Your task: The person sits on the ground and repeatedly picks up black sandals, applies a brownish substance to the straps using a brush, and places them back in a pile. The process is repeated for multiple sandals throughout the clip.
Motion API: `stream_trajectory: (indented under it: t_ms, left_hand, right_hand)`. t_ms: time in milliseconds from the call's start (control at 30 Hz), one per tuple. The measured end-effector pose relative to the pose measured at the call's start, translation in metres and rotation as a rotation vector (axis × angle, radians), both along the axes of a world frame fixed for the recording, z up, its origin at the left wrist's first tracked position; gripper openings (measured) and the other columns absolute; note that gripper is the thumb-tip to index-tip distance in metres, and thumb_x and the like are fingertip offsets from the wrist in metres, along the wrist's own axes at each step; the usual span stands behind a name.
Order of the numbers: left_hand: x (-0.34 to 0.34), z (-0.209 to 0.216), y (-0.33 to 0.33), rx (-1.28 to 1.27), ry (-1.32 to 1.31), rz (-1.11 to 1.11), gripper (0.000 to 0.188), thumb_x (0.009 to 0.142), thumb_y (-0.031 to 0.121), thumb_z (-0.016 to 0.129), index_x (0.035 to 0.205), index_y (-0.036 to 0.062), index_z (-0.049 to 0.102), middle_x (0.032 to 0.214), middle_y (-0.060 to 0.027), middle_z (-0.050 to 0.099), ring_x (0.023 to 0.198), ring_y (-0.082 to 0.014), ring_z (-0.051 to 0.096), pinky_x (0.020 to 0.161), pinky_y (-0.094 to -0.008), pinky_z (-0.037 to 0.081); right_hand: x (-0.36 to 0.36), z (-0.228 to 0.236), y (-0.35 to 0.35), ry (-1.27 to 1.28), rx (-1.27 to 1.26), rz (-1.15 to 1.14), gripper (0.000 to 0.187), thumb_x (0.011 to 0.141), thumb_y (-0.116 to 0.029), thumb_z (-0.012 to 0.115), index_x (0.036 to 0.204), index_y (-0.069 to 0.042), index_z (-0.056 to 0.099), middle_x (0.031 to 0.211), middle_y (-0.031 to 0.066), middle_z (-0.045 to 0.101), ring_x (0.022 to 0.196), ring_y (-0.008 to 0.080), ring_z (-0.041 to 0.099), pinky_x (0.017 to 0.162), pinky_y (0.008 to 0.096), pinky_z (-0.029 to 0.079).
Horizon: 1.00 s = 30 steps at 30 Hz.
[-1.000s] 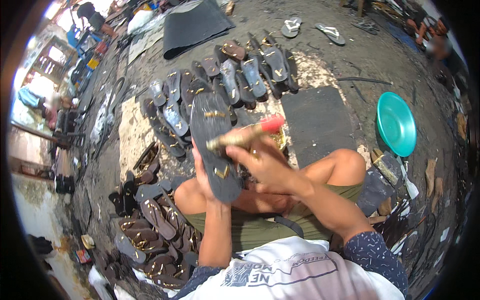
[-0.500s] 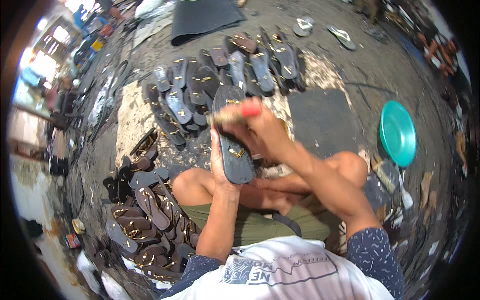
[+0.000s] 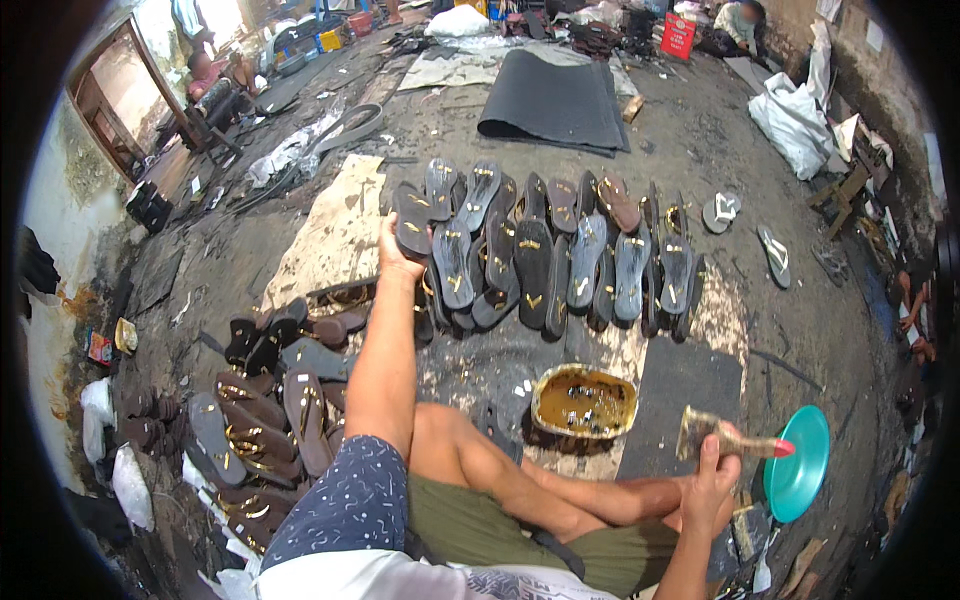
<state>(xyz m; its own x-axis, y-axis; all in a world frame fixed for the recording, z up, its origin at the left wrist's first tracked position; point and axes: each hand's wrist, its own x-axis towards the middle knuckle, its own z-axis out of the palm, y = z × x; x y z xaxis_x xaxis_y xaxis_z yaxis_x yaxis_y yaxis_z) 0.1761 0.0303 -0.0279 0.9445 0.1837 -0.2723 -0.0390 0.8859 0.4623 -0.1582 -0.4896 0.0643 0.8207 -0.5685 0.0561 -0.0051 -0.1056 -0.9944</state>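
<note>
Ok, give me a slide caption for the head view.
Left hand holds a sandal sole beside other laid-out soles, right hand a flat paintbrush.

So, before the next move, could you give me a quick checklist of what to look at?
1. Sandal gripped by the left fingers: ok.
2. Brush gripped by the right fingers: ok.
3. Tub uncovered, with brown liquid inside: ok.
4. Brush away from the tub: ok, held to its right.
5. One hand free: not ok, both are full.
6. Held sandal apart from neighbouring sandals: cannot tell.
</note>
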Motion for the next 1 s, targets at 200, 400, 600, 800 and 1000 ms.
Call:
stream_trajectory:
  t_ms: [200, 400, 600, 800, 1000]
  left_hand:
    - [0.063, -0.045, 0.073, 0.272, 0.425, 0.379, 0.077, 0.104, 0.066, 0.036, 0.157, 0.0109, 0.036, 0.157, -0.02, 0.041, 0.126, -0.038, 0.058, 0.096, -0.0542, 0.055]
    - [0.003, -0.058, 0.055, 0.633, 0.288, 0.095, 0.061, 0.107, 0.052, 0.045, 0.155, 0.0139, 0.044, 0.155, -0.0152, 0.049, 0.129, -0.0295, 0.058, 0.107, -0.0434, 0.048]
    - [-0.151, 0.087, 0.128, 2.126, 0.15, 0.509, 0.041, 0.089, 0.021, 0.076, 0.128, 0.0109, 0.07, 0.133, -0.0135, 0.068, 0.129, -0.0309, 0.059, 0.113, -0.0416, 0.042]
    - [-0.31, 0.093, 0.305, 2.005, 0.738, -0.202, 0.094, 0.069, 0.01, 0.09, 0.153, 0.0163, 0.049, 0.134, -0.0207, 0.067, 0.13, -0.0334, 0.062, 0.109, -0.0435, 0.048]
    - [-0.322, 0.136, 0.27, 2.285, 0.468, 0.629, 0.045, 0.09, 0.011, 0.072, 0.132, -0.0011, 0.061, 0.128, -0.0205, 0.066, 0.118, -0.0363, 0.063, 0.104, -0.0404, 0.046]
  right_hand:
    - [0.008, -0.02, -0.031, 0.299, -0.239, 0.046, 0.051, 0.104, -0.032, 0.065, 0.14, 0.003, 0.053, 0.128, 0.0079, 0.059, 0.117, 0.0175, 0.053, 0.107, 0.0326, 0.039]
    - [0.041, -0.056, -0.035, 0.162, -0.112, 0.199, 0.05, 0.104, -0.03, 0.066, 0.14, 0.002, 0.054, 0.129, 0.0089, 0.061, 0.119, 0.0175, 0.056, 0.107, 0.0326, 0.041]
    - [0.06, -0.052, -0.036, 0.175, -0.134, 0.209, 0.045, 0.105, -0.028, 0.064, 0.136, 0.004, 0.057, 0.124, 0.0086, 0.064, 0.111, 0.0155, 0.059, 0.1, 0.0316, 0.047]
    - [0.088, -0.003, 0.019, 0.207, -0.176, 0.288, 0.031, 0.099, -0.023, 0.071, 0.119, 0.001, 0.069, 0.103, 0.0013, 0.069, 0.092, 0.0122, 0.061, 0.085, 0.0316, 0.051]
    - [0.092, -0.059, 0.012, 0.048, -0.167, 0.513, 0.035, 0.099, -0.027, 0.07, 0.122, 0.0, 0.07, 0.113, 0.0106, 0.075, 0.106, 0.0196, 0.068, 0.095, 0.0342, 0.052]
